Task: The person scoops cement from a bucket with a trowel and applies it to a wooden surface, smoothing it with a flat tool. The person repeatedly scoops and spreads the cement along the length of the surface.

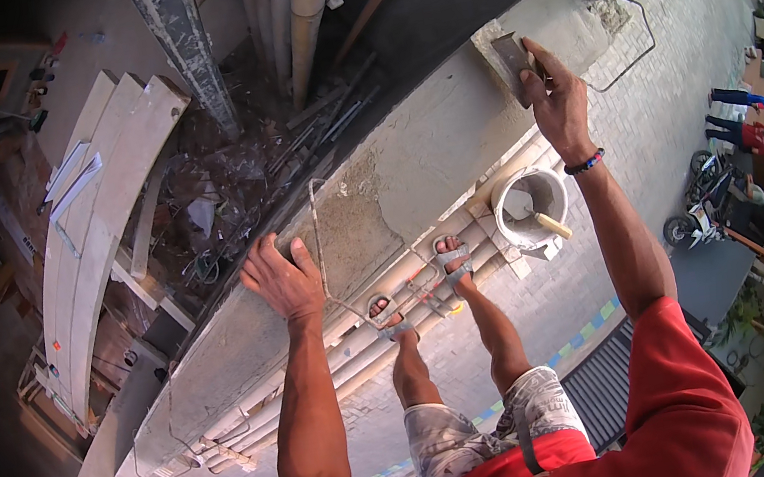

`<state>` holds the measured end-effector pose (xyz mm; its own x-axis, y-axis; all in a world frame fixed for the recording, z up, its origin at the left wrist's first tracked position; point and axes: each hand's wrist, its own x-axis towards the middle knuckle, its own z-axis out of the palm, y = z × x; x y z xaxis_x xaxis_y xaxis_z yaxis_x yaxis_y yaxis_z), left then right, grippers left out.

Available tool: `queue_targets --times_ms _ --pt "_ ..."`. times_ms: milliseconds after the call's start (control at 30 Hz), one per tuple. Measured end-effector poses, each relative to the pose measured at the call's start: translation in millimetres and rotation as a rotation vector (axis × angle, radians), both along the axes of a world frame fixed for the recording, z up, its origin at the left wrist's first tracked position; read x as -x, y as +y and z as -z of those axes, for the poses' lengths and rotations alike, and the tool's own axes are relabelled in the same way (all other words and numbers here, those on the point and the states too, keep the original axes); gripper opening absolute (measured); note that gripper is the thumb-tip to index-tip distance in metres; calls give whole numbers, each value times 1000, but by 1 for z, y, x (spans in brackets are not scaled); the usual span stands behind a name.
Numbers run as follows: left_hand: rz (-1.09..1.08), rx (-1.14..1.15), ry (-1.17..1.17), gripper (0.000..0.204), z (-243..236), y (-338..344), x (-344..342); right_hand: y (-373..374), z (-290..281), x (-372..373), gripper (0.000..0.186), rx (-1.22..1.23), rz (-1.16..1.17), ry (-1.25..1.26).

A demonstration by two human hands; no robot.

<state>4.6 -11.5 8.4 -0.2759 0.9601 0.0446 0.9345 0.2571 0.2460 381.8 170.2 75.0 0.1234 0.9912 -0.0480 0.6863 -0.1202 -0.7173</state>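
Note:
My right hand (561,97) grips a flat rectangular trowel (510,55) and presses it on the top of a concrete ledge (448,147). Smooth wet grey mortar covers much of the ledge's right part; farther left the surface is rough and brown. My left hand (286,280) rests on the ledge, fingers apart, holding nothing. Beside it a bent wire rod (318,239) lies across the ledge. A white bucket (501,208) with grey mortar inside stands on my side, and a tool with a pale yellow handle (553,226) leans out of it.
My sandalled feet stand on bamboo poles (362,358) high above a paved yard (677,68). Two people (744,137) and a motorcycle (698,196) are below at right. Beyond the ledge are debris, long boards (103,174) and upright bamboo poles (303,9). Another bent wire (646,33) sticks out at right.

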Motion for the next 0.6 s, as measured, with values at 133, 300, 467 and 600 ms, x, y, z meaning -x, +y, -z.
queue_targets --times_ms 133,300,467,600 --pt "16 -4 -14 40 3 5 -3 -12 13 28 41 -206 -254 -272" --pt "27 -27 -21 40 5 3 -1 -78 6 88 47 -148 -581 -28" --pt "1 29 -6 40 -4 -1 0 13 -3 -7 40 -96 8 -168" --pt "13 0 -50 40 -1 8 -9 65 15 -97 44 -139 70 -342"
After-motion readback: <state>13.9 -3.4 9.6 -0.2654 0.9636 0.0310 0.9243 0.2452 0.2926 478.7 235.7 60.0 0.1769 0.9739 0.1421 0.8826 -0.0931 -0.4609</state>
